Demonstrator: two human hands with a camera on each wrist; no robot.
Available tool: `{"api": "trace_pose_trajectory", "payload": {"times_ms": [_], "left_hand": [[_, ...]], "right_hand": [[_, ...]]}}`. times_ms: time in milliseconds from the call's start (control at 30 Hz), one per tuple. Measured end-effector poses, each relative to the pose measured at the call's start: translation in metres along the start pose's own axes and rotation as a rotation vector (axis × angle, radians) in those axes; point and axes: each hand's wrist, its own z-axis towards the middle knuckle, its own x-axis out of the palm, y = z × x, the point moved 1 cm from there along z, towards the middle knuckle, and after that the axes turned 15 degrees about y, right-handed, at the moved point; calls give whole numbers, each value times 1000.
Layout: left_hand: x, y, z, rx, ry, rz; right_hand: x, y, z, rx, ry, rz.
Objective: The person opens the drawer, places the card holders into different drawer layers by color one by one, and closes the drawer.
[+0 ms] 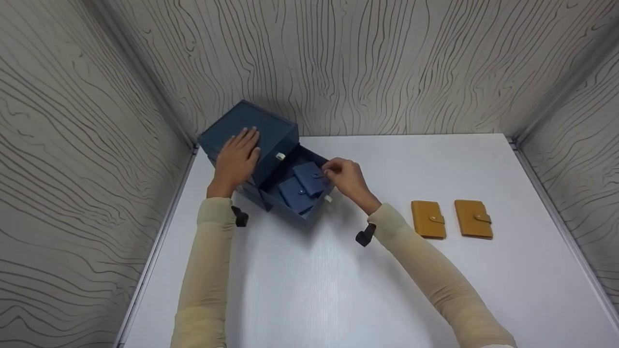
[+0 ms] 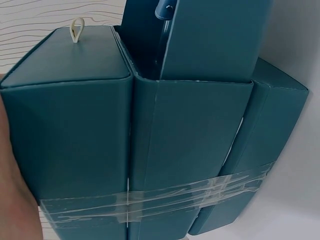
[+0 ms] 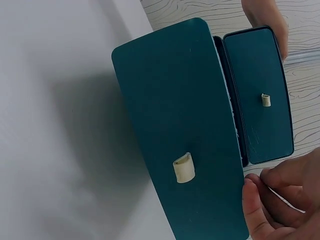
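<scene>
A dark teal drawer box [image 1: 242, 123] stands at the back left with one drawer [image 1: 283, 210] pulled out. My left hand [image 1: 237, 157] lies flat on its top, fingers spread. Inside the drawer are two blue snap-strap wallets, the upper wallet [image 1: 307, 178] partly overlapping the lower wallet [image 1: 292, 197]. Bent fingers and thumb of my right hand [image 1: 346, 176] meet at the drawer's right rim, right by the upper wallet's strap. From the right wrist, the drawer front hides both wallets, and I cannot tell whether those fingertips pinch one.
Two mustard-yellow wallets lie side by side at the right, the nearer wallet [image 1: 428, 220] and the farther wallet [image 1: 474, 219]. Patterned walls [image 1: 338, 67] enclose the white table [image 1: 300, 280]. Clear tape [image 2: 165, 205] runs across the box's side. Each drawer front has a cream pull loop [image 3: 184, 168].
</scene>
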Motion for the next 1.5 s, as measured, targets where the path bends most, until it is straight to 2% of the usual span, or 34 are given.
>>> {"api": "trace_pose_trajectory", "payload": {"times_ms": [400,600,933,1300,1500], "left_hand": [[-1,-1,-2,13,-31,7],[-2,-1,-3,17,-32,-3],[-1,-1,-2,3,-20,-11],[0,-1,-2,8,-21,-13],[-1,-1,-2,10,-25,-10]], "right_hand": [[-8,-10,-12,6,-42,141],[-10,-24,-22,46,-19,182],[4,-45,-34,135,85,173],[31,-51,-41,169,224,213],[39,-51,-43,169,270,278]]}}
